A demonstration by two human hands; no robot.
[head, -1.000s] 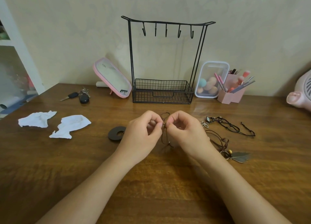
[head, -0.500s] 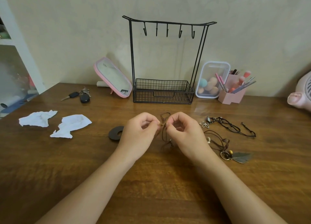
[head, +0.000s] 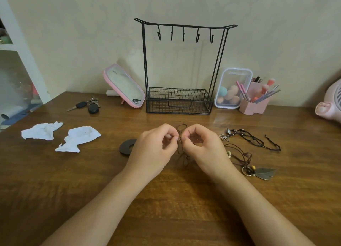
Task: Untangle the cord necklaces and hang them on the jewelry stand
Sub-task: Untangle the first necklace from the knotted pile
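Cord necklace (head: 179, 150) stays pinched; right hand (head: 204, 149) seemingly steady.

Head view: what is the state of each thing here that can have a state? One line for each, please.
left hand, pinches the brown cord necklace
right hand, pinches the same necklace
brown cord necklace, between both hands, not hung
jewelry stand, upright, all five hooks empty
black cord necklace, lying on the table, not hung
leaf-pendant necklace, lying on the table, not hung
mirror, tilted back
tissues, crumpled
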